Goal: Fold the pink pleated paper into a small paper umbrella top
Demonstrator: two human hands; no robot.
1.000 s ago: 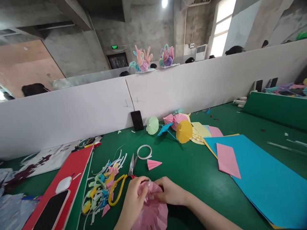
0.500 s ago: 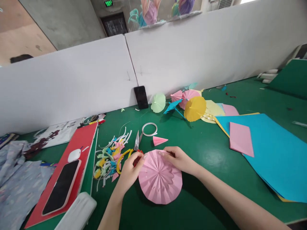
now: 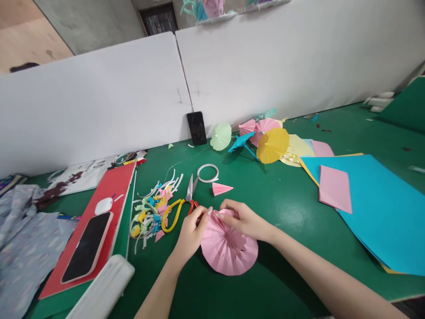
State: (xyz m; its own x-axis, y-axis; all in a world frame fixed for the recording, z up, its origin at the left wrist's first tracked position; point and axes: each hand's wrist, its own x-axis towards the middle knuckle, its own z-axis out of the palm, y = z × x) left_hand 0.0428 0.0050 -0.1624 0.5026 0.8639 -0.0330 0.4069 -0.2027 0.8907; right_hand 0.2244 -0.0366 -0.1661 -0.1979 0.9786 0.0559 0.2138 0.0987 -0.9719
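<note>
1. From the head view, looked across a green tabletop [image 3: 282, 195] to a white partition [image 3: 126, 106].
2. Saw bright ornaments [image 3: 212, 9] cut off above, a dark door [image 3: 159, 20] partly hidden.
3. Pinched the pink pleated disc [image 3: 229, 259] by its far rim, with left hand [image 3: 191, 230] and right hand [image 3: 244, 219], over the near tabletop.
4. Faced it up, toward the camera; could tell no long axis.
</note>
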